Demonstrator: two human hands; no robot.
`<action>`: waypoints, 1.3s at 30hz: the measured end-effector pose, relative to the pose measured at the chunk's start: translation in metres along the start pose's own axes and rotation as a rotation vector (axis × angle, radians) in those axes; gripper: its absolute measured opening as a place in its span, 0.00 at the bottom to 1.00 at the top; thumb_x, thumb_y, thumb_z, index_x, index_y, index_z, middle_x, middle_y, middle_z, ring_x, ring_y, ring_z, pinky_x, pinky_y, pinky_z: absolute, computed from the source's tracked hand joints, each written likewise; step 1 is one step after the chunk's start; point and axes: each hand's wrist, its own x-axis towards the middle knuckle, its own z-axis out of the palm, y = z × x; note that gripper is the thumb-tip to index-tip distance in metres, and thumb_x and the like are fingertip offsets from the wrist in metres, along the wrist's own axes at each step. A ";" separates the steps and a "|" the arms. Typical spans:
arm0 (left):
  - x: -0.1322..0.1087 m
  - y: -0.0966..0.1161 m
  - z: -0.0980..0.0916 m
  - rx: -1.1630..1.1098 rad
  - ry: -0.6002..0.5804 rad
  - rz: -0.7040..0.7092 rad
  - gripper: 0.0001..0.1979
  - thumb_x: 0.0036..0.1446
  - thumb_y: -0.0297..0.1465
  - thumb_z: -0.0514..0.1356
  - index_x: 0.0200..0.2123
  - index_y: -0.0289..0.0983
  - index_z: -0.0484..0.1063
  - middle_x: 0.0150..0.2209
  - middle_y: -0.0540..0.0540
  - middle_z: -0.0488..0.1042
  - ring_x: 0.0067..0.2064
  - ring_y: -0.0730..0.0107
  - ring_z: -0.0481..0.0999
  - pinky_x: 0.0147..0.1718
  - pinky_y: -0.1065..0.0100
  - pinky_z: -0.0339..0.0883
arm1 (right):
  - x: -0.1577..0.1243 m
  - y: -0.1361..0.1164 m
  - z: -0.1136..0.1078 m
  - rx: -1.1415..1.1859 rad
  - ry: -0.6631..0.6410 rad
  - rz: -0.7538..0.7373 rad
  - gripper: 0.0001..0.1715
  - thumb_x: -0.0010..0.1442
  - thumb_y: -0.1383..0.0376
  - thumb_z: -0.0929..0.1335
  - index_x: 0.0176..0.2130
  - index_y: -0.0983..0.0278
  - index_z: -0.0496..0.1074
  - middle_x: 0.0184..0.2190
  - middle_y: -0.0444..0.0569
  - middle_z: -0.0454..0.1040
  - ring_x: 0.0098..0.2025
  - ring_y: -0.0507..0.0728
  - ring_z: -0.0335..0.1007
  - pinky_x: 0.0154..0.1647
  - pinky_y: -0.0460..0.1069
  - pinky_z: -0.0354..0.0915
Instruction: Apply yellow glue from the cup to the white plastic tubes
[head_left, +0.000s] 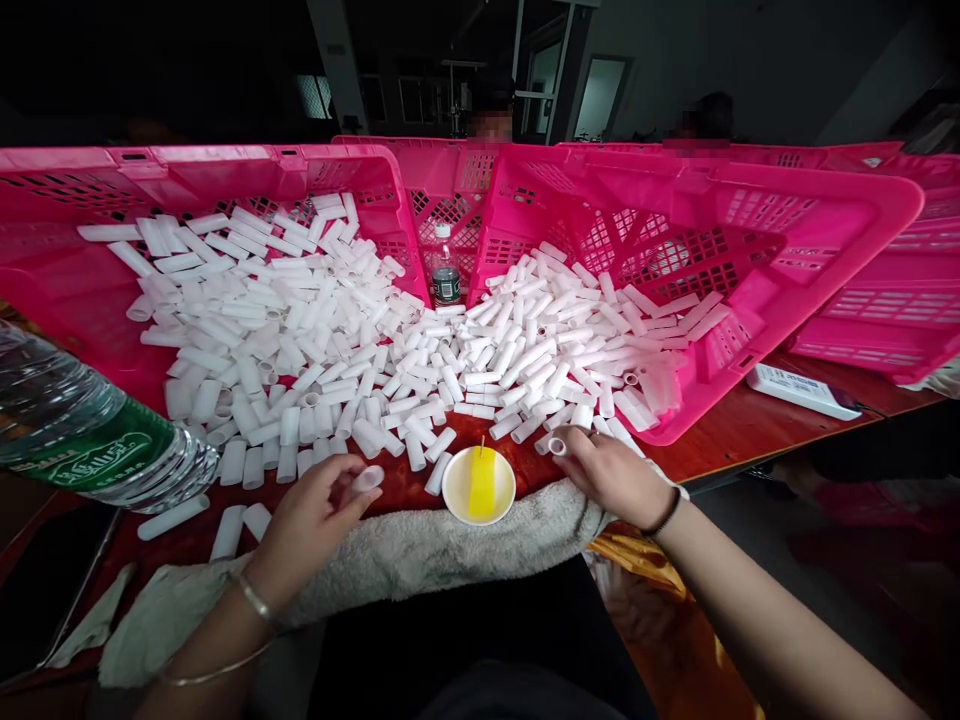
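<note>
White plastic tubes (420,370) lying heaped, spilling from tipped pink crates (787,230) toward near table edge.

Head view: left hand (311,520) pinching tube (366,479) just left of small cup (450,490). Right hand (611,475) curling fingers round second tube (557,446) at heap's near right edge.

Judging: gripping lightly near tube ends suiting such rolling pieces; wrists staying clear of cup.

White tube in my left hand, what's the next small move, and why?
Probably tip the white tube toward the small bowl: the left hand pinches it just beside the bowl, and the right hand grips a second tube on the other side.
</note>
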 end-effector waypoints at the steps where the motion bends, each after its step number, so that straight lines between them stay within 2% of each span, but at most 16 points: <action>1: -0.008 0.002 0.001 -0.124 0.012 -0.031 0.14 0.53 0.40 0.58 0.40 0.40 0.65 0.40 0.45 0.74 0.42 0.59 0.75 0.40 0.60 0.71 | -0.005 -0.007 0.001 0.124 0.030 -0.042 0.18 0.64 0.65 0.61 0.52 0.68 0.66 0.41 0.58 0.73 0.37 0.60 0.72 0.39 0.54 0.69; 3: -0.021 0.006 0.007 -0.282 -0.022 -0.039 0.16 0.54 0.39 0.58 0.44 0.40 0.62 0.41 0.45 0.74 0.43 0.61 0.76 0.39 0.63 0.72 | -0.011 -0.023 0.009 0.362 0.072 -0.143 0.21 0.66 0.66 0.58 0.58 0.62 0.61 0.43 0.55 0.71 0.41 0.57 0.71 0.42 0.52 0.70; 4: -0.025 0.008 0.010 -0.278 -0.072 -0.011 0.16 0.55 0.38 0.57 0.46 0.41 0.62 0.42 0.45 0.74 0.44 0.61 0.75 0.40 0.63 0.72 | -0.011 -0.031 0.015 0.447 0.091 -0.180 0.23 0.66 0.68 0.57 0.59 0.61 0.59 0.45 0.55 0.69 0.44 0.57 0.70 0.45 0.52 0.70; 8: -0.031 0.015 0.023 0.114 -0.264 0.145 0.15 0.58 0.31 0.53 0.48 0.40 0.69 0.47 0.42 0.70 0.48 0.57 0.72 0.47 0.56 0.69 | -0.007 -0.053 0.042 0.535 0.215 -0.153 0.25 0.64 0.71 0.58 0.60 0.62 0.59 0.49 0.58 0.68 0.51 0.59 0.67 0.51 0.55 0.68; 11: -0.028 0.019 0.028 0.372 -0.204 0.159 0.13 0.58 0.29 0.51 0.43 0.35 0.71 0.43 0.38 0.71 0.47 0.53 0.72 0.47 0.51 0.67 | -0.006 -0.056 0.053 0.515 0.286 -0.176 0.20 0.63 0.73 0.60 0.53 0.61 0.67 0.46 0.56 0.70 0.49 0.60 0.68 0.49 0.56 0.69; 14: -0.019 0.024 0.035 0.394 -0.125 0.251 0.13 0.61 0.34 0.50 0.44 0.35 0.69 0.47 0.38 0.71 0.51 0.52 0.69 0.50 0.50 0.64 | -0.008 -0.055 0.054 0.582 0.262 -0.182 0.17 0.62 0.73 0.61 0.47 0.60 0.70 0.45 0.54 0.70 0.48 0.60 0.68 0.47 0.56 0.68; 16: -0.010 0.028 0.042 0.325 -0.143 0.355 0.19 0.60 0.43 0.53 0.46 0.35 0.67 0.54 0.37 0.67 0.57 0.51 0.64 0.54 0.50 0.61 | -0.009 -0.055 0.053 0.709 0.214 -0.108 0.17 0.61 0.70 0.63 0.51 0.61 0.66 0.45 0.54 0.69 0.48 0.59 0.68 0.48 0.56 0.68; 19: 0.006 0.035 0.056 0.251 -0.198 0.446 0.37 0.44 0.56 0.60 0.48 0.34 0.65 0.59 0.33 0.61 0.61 0.45 0.57 0.57 0.47 0.56 | -0.009 -0.057 0.054 0.842 0.177 0.032 0.23 0.62 0.66 0.64 0.56 0.62 0.61 0.43 0.54 0.71 0.45 0.58 0.70 0.46 0.55 0.69; 21: 0.017 0.038 0.063 0.226 -0.222 0.459 0.46 0.34 0.59 0.63 0.50 0.34 0.64 0.59 0.32 0.61 0.62 0.42 0.55 0.58 0.45 0.53 | -0.008 -0.059 0.054 0.833 0.207 0.038 0.17 0.63 0.66 0.63 0.52 0.62 0.66 0.40 0.53 0.72 0.43 0.58 0.71 0.45 0.54 0.70; 23: 0.025 0.041 0.067 0.213 -0.253 0.460 0.48 0.30 0.58 0.66 0.51 0.33 0.63 0.57 0.32 0.64 0.61 0.42 0.56 0.58 0.45 0.52 | -0.007 -0.060 0.054 0.782 0.254 -0.016 0.13 0.62 0.68 0.63 0.47 0.62 0.70 0.40 0.54 0.72 0.43 0.58 0.70 0.45 0.55 0.69; 26: 0.032 0.043 0.067 0.207 -0.280 0.454 0.48 0.29 0.53 0.69 0.52 0.34 0.63 0.53 0.35 0.69 0.59 0.44 0.60 0.56 0.47 0.53 | -0.006 -0.059 0.053 0.655 0.307 -0.126 0.14 0.61 0.71 0.63 0.46 0.62 0.71 0.41 0.55 0.70 0.44 0.58 0.68 0.44 0.54 0.69; 30: 0.031 0.043 0.067 0.197 -0.257 0.437 0.47 0.28 0.49 0.72 0.51 0.34 0.63 0.52 0.36 0.69 0.58 0.45 0.62 0.56 0.48 0.53 | -0.010 -0.058 0.055 0.493 0.324 -0.236 0.17 0.60 0.75 0.61 0.46 0.61 0.70 0.41 0.54 0.66 0.47 0.59 0.66 0.46 0.55 0.68; 32: 0.030 0.043 0.067 0.191 -0.246 0.425 0.46 0.29 0.48 0.72 0.52 0.34 0.63 0.52 0.36 0.69 0.58 0.46 0.62 0.56 0.49 0.53 | -0.012 -0.058 0.056 0.549 0.282 -0.174 0.20 0.60 0.72 0.63 0.52 0.61 0.65 0.44 0.55 0.65 0.49 0.60 0.65 0.47 0.56 0.68; 34: 0.028 0.042 0.068 0.184 -0.241 0.420 0.46 0.29 0.48 0.72 0.52 0.36 0.63 0.53 0.37 0.69 0.58 0.46 0.62 0.56 0.49 0.53 | -0.014 -0.058 0.056 0.656 0.255 -0.047 0.25 0.61 0.69 0.65 0.57 0.62 0.58 0.44 0.55 0.67 0.45 0.59 0.68 0.44 0.55 0.70; 36: 0.028 0.042 0.068 0.180 -0.237 0.427 0.45 0.29 0.48 0.72 0.51 0.36 0.63 0.52 0.37 0.69 0.58 0.46 0.62 0.55 0.50 0.53 | -0.013 -0.059 0.056 0.710 0.266 0.031 0.20 0.62 0.67 0.64 0.54 0.61 0.61 0.40 0.53 0.70 0.41 0.57 0.70 0.42 0.53 0.71; 39: 0.028 0.042 0.068 0.186 -0.232 0.441 0.45 0.29 0.48 0.72 0.51 0.35 0.63 0.52 0.37 0.69 0.57 0.47 0.62 0.55 0.50 0.54 | -0.009 -0.058 0.056 0.634 0.309 -0.060 0.10 0.62 0.69 0.64 0.44 0.61 0.70 0.39 0.52 0.70 0.43 0.57 0.70 0.43 0.53 0.70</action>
